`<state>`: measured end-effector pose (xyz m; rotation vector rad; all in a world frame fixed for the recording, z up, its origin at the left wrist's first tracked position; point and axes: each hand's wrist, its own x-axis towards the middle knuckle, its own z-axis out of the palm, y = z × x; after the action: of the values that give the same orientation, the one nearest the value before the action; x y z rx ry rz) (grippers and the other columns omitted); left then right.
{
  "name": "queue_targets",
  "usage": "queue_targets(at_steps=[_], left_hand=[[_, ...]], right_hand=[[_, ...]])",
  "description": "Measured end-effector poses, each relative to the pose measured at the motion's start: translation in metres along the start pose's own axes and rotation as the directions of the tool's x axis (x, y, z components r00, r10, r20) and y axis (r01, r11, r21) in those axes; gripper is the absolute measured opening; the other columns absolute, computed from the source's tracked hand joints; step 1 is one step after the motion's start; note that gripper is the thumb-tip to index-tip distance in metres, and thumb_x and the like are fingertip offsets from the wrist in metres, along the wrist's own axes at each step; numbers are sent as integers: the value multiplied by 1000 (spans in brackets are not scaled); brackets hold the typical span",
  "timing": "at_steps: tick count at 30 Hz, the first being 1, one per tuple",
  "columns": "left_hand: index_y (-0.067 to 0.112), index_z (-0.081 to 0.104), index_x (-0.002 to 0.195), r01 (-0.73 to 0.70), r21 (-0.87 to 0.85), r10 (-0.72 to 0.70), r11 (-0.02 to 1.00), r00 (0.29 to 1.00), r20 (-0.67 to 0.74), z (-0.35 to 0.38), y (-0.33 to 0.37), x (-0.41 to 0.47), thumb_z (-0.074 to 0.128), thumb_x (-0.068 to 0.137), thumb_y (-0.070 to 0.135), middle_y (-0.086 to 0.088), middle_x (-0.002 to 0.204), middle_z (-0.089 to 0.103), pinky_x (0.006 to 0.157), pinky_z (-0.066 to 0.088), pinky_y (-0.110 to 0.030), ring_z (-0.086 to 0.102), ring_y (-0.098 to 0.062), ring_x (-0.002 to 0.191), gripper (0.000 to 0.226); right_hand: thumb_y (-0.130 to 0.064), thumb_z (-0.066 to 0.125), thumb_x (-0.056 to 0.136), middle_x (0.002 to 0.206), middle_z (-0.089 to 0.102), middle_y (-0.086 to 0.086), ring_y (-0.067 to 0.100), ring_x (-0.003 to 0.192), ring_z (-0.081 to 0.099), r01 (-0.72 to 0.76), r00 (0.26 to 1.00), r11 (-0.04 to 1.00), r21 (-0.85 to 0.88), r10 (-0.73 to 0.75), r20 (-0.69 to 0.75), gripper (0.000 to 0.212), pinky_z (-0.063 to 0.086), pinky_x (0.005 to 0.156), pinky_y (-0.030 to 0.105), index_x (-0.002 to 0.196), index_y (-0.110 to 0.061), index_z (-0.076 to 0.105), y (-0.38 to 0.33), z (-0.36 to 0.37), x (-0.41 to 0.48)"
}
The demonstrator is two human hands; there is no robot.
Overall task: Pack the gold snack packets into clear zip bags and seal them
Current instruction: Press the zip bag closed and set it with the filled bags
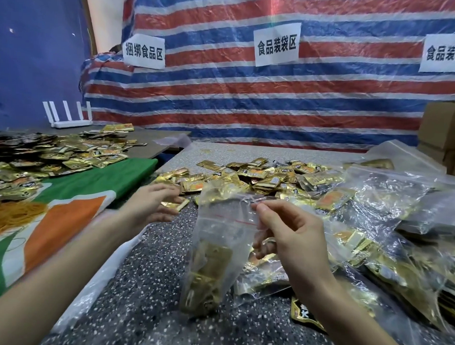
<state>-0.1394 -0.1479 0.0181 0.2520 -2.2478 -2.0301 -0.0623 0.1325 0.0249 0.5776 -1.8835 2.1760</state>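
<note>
Fingertips of the right grip (pixel 291 239) pinched the top edge of a clear plastic zip bag (pixel 219 239), which hung over the speckled grey desk (pixel 145 285) with flat gold foil snack packets (pixel 207 277) settled in its bottom. The left grip (pixel 148 203), fingers straight and spread (whether touching, I could not tell), reached over one loose gold packet (pixel 175 205) beside the heaped gold packets (pixel 259 177).

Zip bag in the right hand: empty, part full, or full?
Part full. The zip bag hangs from the right hand with gold packets in its lower part only; the plastic above them is see-through.
</note>
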Motion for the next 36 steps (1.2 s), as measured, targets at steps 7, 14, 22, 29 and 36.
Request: queue_targets(at_steps=[7, 14, 22, 29, 36], left_hand=[[18, 60, 125, 60, 705, 110, 707, 975, -193, 0, -72, 97, 67, 89, 24, -9, 120, 65, 83, 55, -39, 66, -24, 92, 38], [44, 23, 154, -60, 997, 30, 41, 998, 58, -17, -80, 172, 58, 89, 13, 3, 166, 11, 118, 14, -61, 8, -25, 153, 80], [33, 33, 152, -168, 894, -27, -415, 985, 173, -24, -78, 191, 55, 89, 24, -5, 148, 43, 117, 26, -45, 29, -29, 142, 66], [12, 59, 119, -229, 927, 75, 297, 973, 217, -7, -23, 125, 85, 69, 22, -7, 109, 58, 79, 51, -35, 57, -24, 98, 57], [12, 58, 131, -287, -165, 330, 944, 783, 527, -18, 41, -8, 79, 59, 2, -17, 128, 64, 92, 56, -40, 63, -33, 119, 75]], right_hand=[[-27, 72, 82, 63, 63, 4, 24, 51, 62, -88, 995, 996, -11, 88, 50, 12, 48, 43, 29, 83, -16, 77, 22, -6, 5], [-30, 72, 76, 60, 63, 11, 27, 49, 62, -107, 988, 994, -1, 107, 109, 16, 48, 42, 29, 84, -18, 80, 36, -17, 11], [-25, 71, 73, 59, 61, 10, 27, 45, 60, -123, 986, 992, 23, 120, 113, 16, 48, 41, 28, 81, -14, 80, 42, -20, 12], [-29, 71, 76, 61, 64, 9, 25, 48, 62, -116, 987, 993, -14, 117, 112, 18, 49, 43, 28, 86, -16, 79, 41, -19, 6], [-21, 71, 90, 67, 65, 4, 21, 58, 64, -206, 958, 976, -76, 217, 185, 7, 50, 48, 29, 87, -19, 77, 21, -13, -4]])
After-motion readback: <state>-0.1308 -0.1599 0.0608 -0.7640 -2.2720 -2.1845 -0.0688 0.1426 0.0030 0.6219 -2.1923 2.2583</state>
